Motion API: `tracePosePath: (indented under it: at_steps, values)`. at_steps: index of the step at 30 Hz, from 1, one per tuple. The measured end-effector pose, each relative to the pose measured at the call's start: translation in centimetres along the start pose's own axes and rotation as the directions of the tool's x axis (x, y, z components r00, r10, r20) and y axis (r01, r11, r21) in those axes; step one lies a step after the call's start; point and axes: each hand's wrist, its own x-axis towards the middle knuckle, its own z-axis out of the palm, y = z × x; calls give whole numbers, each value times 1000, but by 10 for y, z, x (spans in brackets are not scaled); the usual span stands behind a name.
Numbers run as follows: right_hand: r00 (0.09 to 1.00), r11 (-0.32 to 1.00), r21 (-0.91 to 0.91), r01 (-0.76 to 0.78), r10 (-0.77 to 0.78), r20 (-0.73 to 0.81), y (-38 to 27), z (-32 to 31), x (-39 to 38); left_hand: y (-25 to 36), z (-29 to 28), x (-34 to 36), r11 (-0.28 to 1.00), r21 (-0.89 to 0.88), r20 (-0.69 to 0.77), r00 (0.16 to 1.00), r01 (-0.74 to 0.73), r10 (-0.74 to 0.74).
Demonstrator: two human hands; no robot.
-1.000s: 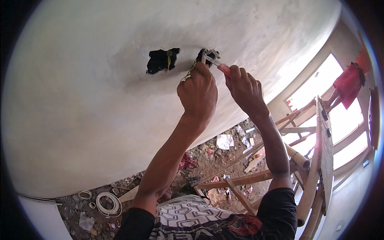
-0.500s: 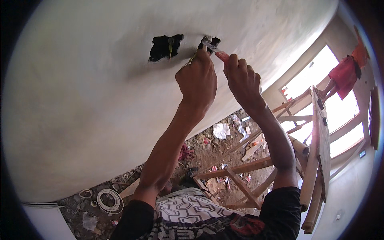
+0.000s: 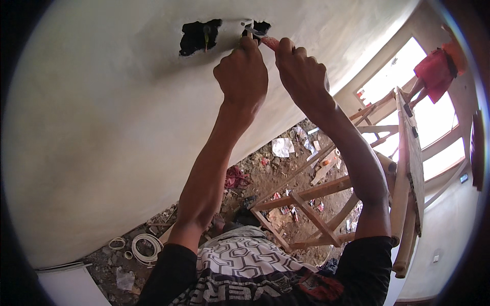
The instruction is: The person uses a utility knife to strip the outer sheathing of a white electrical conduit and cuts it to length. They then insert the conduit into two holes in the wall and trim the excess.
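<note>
Higher in view now, left hand (image 3: 242,71) pinches pale piece (image 3: 250,34), right hand (image 3: 302,71) grips red-handled tool (image 3: 269,43), by hole's edge (image 3: 266,25).

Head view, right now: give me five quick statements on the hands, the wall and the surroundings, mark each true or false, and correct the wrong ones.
1. The right hand grips a red-handled tool. True.
2. The left hand hangs down, away from the wall. False: the left hand is raised to the right-hand hole, its fingers on a narrow pale piece.
3. The wall has two dark, rough-edged holes. True.
4. The pale coil lies on the scaffold planks. False: the pale coil lies on the ground, at the lower left.
5. A person in red clothing is at the upper right. True.
</note>
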Motion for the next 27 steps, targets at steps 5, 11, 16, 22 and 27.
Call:
tracePosePath:
  at_steps: [5,11,16,22,27]
  values:
    - [1000,999,29,-16,15,21,-3,2,5,-5,1,2,1000,-23,26,1000,-3,4]
    - [1000,999,51,10,-11,10,-5,6,6,-9,-1,3,999,-53,62,998,2,2]
    - [1000,1000,17,14,-13,-15,-8,3,9,-10,1,4,996,-84,61,998,-9,14]
    - [999,998,55,40,-42,23,-12,1,17,-12,-3,4,993,-99,109,993,57,-46]
    - [989,993,116,28,-44,142,-4,-1,22,-11,-4,4,990,-137,101,995,36,-22]
